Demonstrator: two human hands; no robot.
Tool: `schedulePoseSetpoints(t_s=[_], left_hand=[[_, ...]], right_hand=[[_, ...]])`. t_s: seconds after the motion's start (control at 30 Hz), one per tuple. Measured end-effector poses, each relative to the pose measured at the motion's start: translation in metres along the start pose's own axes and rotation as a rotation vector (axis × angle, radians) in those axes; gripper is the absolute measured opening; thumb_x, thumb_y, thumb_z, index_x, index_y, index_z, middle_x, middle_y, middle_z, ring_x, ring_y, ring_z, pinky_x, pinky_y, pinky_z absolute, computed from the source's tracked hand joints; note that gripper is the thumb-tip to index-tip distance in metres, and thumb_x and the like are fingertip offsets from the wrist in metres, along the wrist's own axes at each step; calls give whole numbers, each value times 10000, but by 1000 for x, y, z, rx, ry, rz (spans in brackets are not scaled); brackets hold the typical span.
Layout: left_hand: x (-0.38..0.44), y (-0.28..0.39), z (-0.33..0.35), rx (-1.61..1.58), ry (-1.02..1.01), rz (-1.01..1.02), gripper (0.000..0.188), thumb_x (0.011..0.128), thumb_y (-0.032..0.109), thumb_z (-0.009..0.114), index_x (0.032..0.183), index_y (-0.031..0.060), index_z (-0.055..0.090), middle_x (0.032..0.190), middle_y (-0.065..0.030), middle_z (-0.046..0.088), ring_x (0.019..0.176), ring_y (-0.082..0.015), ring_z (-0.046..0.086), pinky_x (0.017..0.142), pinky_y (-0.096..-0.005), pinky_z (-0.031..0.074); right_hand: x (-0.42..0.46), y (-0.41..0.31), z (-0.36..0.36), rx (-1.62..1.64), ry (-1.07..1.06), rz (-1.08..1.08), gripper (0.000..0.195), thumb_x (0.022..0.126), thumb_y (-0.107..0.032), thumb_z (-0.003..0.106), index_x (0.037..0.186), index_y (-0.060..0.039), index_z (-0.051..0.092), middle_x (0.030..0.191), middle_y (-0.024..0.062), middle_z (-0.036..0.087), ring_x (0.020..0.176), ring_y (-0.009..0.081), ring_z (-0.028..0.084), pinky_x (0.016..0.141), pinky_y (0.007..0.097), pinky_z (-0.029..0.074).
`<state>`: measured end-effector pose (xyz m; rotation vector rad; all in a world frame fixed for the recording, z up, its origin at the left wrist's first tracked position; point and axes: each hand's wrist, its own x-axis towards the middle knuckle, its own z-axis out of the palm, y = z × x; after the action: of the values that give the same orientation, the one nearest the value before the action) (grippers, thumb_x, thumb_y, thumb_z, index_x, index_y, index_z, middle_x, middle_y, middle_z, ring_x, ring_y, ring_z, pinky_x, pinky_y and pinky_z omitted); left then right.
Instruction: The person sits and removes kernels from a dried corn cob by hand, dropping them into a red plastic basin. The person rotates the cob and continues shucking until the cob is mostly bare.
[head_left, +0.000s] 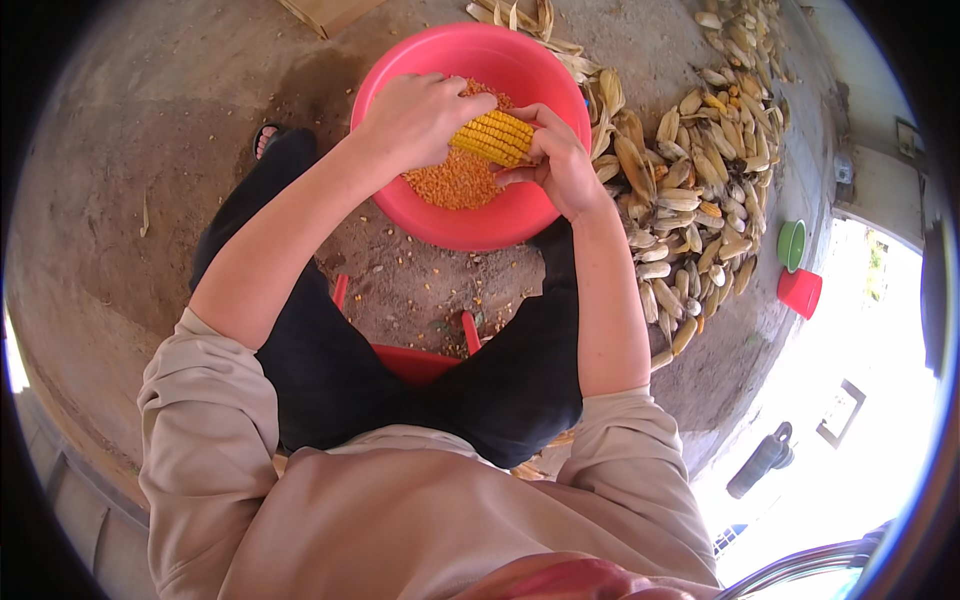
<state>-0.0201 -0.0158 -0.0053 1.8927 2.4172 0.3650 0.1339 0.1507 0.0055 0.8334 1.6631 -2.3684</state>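
A husked ear of yellow corn (495, 138) lies level between my two hands, above a pink plastic basin (480, 229). My left hand (424, 120) grips its left end, with the fingers curled over and hiding that tip. Around the right end close the fingers and thumb of my right hand (556, 159). Most of the cob's visible side still carries full rows of kernels. Loose orange corn kernels (454, 184) cover the bottom of the basin, partly hidden beneath my hands and the ear.
A long heap of corn ears in dry husks (705, 172) spreads along the right. Loose husks (611, 94) touch the basin's right side. Farther right stand a green basin (791, 246) and a red bucket (799, 293). Cardboard (330, 13) lies at the top. A red stool (416, 365) is under me.
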Motion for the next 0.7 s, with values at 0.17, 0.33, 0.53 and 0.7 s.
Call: schedulePoseSetpoints(t_s=[0.17, 0.33, 0.53, 0.7], left_hand=[[-1, -3, 0, -58, -29, -19, 729, 628, 75, 810, 1312, 230, 610, 1013, -51, 697, 973, -271, 702, 774, -383, 573], [0, -3, -6, -83, -88, -49, 736, 637, 79, 813, 1325, 239, 608, 1018, -46, 701, 978, -266, 701, 786, -388, 573], [0, -1, -4, -41, -118, -16, 723, 645, 69, 807, 1320, 239, 614, 1009, -41, 702, 972, -257, 699, 797, -379, 571], [1, -2, -9, -54, -112, -17, 713, 638, 68, 808, 1306, 242, 627, 1008, -38, 703, 970, -255, 700, 791, -378, 572]], right_hand=[[1, 1, 0, 49, -23, -29, 469, 864, -73, 417, 1323, 10, 462, 1160, 180, 614, 939, 310, 683, 788, 441, 621], [-2, -4, 2, 129, -48, 8, 453, 887, -102, 427, 1327, 4, 454, 1170, 177, 608, 932, 308, 681, 799, 446, 618], [-2, 0, 7, -10, -2, 41, 441, 899, -95, 435, 1328, 5, 444, 1139, 165, 600, 917, 289, 674, 782, 430, 618], [-2, 0, -2, 6, -99, 17, 462, 903, -62, 412, 1359, 14, 421, 1166, 166, 575, 918, 271, 672, 768, 419, 618]])
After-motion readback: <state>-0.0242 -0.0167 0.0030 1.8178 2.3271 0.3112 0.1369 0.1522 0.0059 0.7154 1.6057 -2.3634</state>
